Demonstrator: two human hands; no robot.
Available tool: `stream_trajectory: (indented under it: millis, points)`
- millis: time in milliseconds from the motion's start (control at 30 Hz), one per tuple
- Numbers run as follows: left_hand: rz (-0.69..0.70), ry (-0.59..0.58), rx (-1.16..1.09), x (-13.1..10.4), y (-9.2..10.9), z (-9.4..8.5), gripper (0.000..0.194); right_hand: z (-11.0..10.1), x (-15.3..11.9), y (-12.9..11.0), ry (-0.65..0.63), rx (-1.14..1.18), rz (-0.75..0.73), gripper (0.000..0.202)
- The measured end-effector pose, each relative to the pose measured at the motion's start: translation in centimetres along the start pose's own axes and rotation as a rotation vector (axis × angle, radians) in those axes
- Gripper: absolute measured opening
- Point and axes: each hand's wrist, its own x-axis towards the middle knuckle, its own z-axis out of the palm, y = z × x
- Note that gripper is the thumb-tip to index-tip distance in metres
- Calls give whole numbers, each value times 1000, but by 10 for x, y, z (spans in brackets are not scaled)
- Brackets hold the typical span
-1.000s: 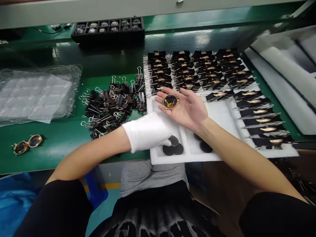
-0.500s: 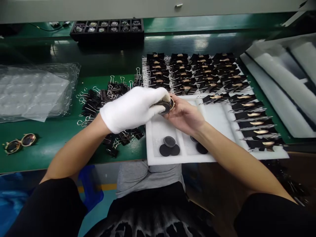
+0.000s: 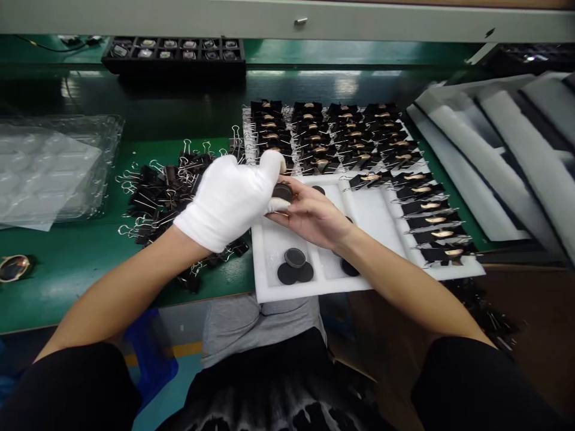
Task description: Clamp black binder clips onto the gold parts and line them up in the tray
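Note:
My left hand (image 3: 238,197), in a white glove, pinches a dark round piece, a watch case (image 3: 283,192) with a black disc against it, between thumb and fingers. From the other side my bare right hand (image 3: 314,215) grips the same piece, its fingers curled round the edge. Much of the piece is hidden by the fingers. Both hands are above the left part of a white foam tray (image 3: 314,289). In that tray's front left compartment lie several black discs (image 3: 295,258), and more show partly behind my right wrist.
Black binder clips (image 3: 155,197) lie heaped left of the tray. Rows of clipped gold-rimmed pieces (image 3: 354,134) fill its back and right side. Clear plastic trays (image 3: 54,167), another watch case (image 3: 15,268), a compartmented black box (image 3: 175,57) and foam sheets (image 3: 485,161) lie around.
My hands have drawn together around the piece and turned it; its gold rim, visible before, is now mostly hidden. The view has shifted to the right.

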Motion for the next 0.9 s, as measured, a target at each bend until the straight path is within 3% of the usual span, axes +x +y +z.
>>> stream_trajectory:
  millis: [133,233,400,567,767,833,900]
  points:
    - [-60,72,96,2,-3,5,67,-1,1,2,82,-6,-12,35]
    - [-71,-10,4,4,-9,4,69,-2,3,3,137,-21,-51,31]
    - [-29,-194,-141,4,-14,-10,54,-4,3,1,198,-166,-134,26]
    - [40,-216,-237,2,-18,-24,41,-5,-1,2,233,-348,-227,24]
    - [63,-321,-206,-1,-49,-45,47,-4,-6,6,179,-403,-102,24]
    - [14,-446,-138,-4,-57,-41,42,-4,-7,7,183,-376,-72,25]
    - [-55,-451,-130,-9,-59,-26,42,-3,-7,7,182,-351,-56,23]
